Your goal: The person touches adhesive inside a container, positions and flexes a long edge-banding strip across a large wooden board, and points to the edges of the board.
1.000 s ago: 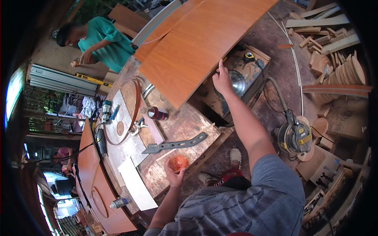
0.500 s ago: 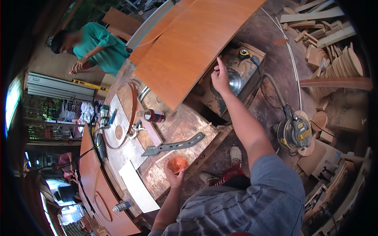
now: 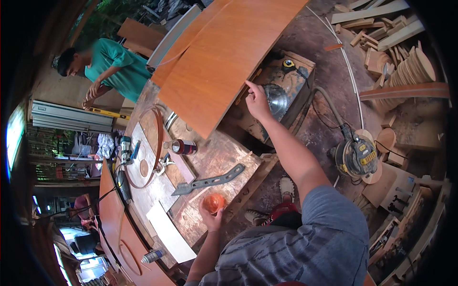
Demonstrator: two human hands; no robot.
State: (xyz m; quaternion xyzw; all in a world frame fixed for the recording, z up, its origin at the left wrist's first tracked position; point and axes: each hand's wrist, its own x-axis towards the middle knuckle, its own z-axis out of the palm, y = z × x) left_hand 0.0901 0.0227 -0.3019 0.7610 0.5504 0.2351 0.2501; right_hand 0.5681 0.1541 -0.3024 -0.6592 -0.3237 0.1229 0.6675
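My left hand (image 3: 211, 213) is wrapped round a small orange cup (image 3: 215, 202) at the bench's near edge. My right hand (image 3: 257, 102) reaches out, index finger extended to the edge of a large orange-brown board (image 3: 214, 62), other fingers curled; I see nothing held in it. Beside it, under the board's edge, lie a worn saw table with a circular blade (image 3: 275, 101) and a yellow-black tape measure (image 3: 288, 65). Nearer lie a grey slotted metal bar (image 3: 210, 181), a dark red bottle (image 3: 183, 147) and a white strip (image 3: 169, 229).
A co-worker in teal (image 3: 117, 74) stands upper left, hands together. Another person (image 3: 82, 209) is behind at lower left. A yellow-black power tool with hose (image 3: 357, 157) sits at right, near piled wood offcuts (image 3: 391, 33). An orange panel (image 3: 112, 214) lies at lower left.
My right hand has moved slightly back along the board's edge toward its near corner. The co-worker's hands are lower. The view has shifted slightly; my left hand still holds the cup.
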